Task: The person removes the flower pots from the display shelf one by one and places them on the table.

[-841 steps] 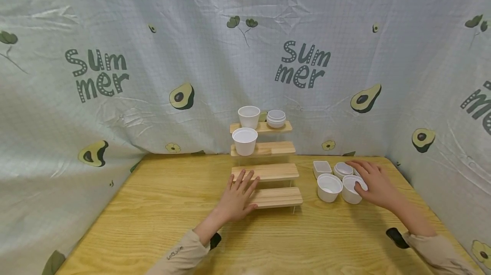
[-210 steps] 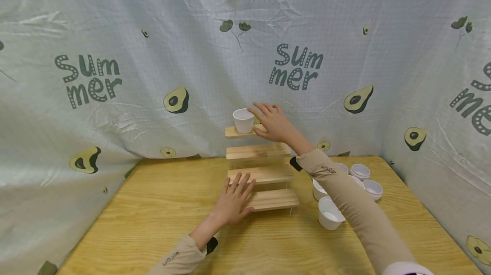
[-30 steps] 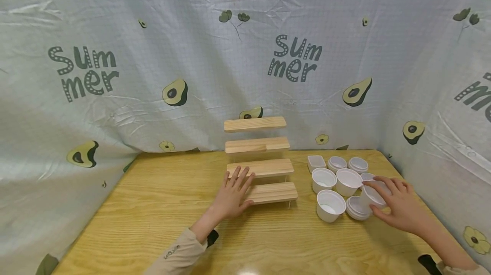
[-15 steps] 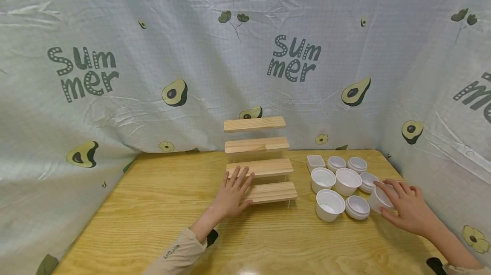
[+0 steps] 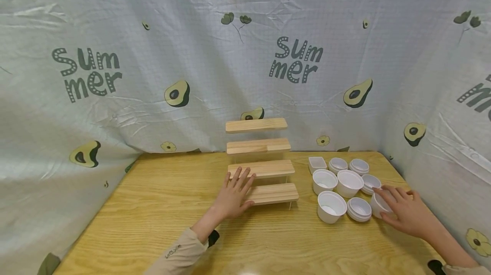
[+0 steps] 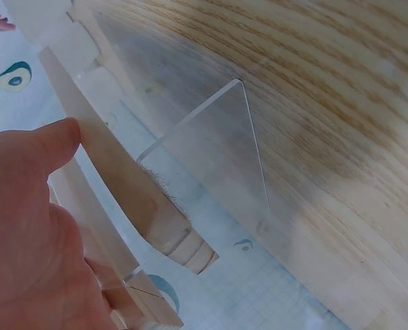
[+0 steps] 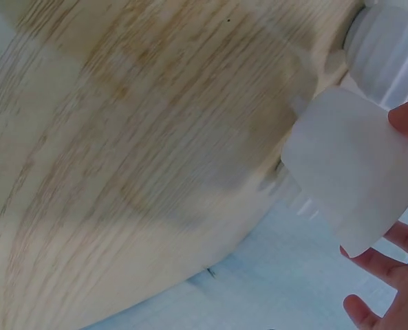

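Note:
My right hand grips a white plastic cup at the right end of a group of white containers. In the right wrist view its thumb lies near the rim of the cup and fingers are at the other side; the cup is close over the wood. A short round jar stands just left of it. My left hand rests with fingers spread on a four-step wooden display stand, fingertips on the second-lowest board. Its thumb touches the edge of the lowest board in the left wrist view.
Several cups and jars stand close together, among them a front cup, a middle cup and a square container. A clear support holds the stand's board. A printed curtain borders the wooden table.
The cups and jar seen earlier on the stand's upper boards are off it, and more containers stand at right. Within the last second my right hand moved the cup rightward. My left hand stayed.

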The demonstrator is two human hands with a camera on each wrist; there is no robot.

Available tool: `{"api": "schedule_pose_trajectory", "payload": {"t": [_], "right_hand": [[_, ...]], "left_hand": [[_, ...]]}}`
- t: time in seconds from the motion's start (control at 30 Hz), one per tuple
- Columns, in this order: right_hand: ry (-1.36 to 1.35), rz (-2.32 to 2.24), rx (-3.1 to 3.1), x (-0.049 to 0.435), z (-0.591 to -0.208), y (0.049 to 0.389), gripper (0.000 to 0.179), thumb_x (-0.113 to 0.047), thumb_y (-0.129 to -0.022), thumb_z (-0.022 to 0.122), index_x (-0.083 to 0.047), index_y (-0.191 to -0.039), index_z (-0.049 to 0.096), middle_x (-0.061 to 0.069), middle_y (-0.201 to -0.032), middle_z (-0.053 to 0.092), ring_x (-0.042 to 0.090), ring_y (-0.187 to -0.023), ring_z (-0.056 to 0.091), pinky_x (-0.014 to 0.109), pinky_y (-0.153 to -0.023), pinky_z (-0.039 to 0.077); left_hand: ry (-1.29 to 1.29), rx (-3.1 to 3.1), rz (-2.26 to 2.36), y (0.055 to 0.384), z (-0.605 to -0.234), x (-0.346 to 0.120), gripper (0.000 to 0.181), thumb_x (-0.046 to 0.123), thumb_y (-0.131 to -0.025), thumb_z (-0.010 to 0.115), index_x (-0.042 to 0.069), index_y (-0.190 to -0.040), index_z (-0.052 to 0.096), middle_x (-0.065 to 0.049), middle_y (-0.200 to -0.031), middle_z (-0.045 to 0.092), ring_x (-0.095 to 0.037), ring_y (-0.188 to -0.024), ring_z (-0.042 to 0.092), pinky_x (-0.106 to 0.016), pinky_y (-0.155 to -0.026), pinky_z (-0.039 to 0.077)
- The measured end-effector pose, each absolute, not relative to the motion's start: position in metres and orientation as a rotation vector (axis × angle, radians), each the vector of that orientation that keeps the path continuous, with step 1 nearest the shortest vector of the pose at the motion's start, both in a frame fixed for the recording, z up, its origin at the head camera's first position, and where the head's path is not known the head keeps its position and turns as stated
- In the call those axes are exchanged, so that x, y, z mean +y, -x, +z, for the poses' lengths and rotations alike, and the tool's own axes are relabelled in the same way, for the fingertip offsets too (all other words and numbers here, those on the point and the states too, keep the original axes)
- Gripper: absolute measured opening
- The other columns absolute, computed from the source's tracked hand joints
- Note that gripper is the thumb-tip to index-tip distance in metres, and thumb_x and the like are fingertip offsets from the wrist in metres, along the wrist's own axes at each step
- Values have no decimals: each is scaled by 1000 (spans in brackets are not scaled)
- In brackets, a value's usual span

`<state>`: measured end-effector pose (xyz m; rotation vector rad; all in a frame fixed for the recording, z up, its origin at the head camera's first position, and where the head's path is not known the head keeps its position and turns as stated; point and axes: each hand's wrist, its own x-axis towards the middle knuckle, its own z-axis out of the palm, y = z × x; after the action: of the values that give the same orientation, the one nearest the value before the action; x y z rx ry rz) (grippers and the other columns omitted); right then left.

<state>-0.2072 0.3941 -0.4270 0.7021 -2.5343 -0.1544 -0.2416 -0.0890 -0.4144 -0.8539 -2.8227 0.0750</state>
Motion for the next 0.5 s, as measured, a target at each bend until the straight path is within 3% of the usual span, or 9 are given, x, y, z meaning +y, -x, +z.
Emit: {"api": "schedule_pose_trajectory", "payload": {"t": [0.23, 0.5], "right_hand": [[-711, -159, -2549, 394, -430, 209, 66, -35, -59, 76, -14, -117, 51, 8, -109, 50, 21, -93, 48, 43, -64, 30], [-708, -125, -2569, 395, -435, 210, 70, -29, -57, 76, -15, -120, 48, 9, -109, 50, 22, -94, 47, 48, -66, 31]], "left_hand": [[852, -2818, 79, 242, -414, -89, 71, 51, -88, 42, 16, -144, 17, -9, -151, 12, -30, -138, 11, -52, -108, 16], [853, -2843, 80, 242, -414, -89, 71, 51, -89, 41, 16, -144, 16, -8, -151, 11, -30, -139, 10, -52, -108, 16]]}}
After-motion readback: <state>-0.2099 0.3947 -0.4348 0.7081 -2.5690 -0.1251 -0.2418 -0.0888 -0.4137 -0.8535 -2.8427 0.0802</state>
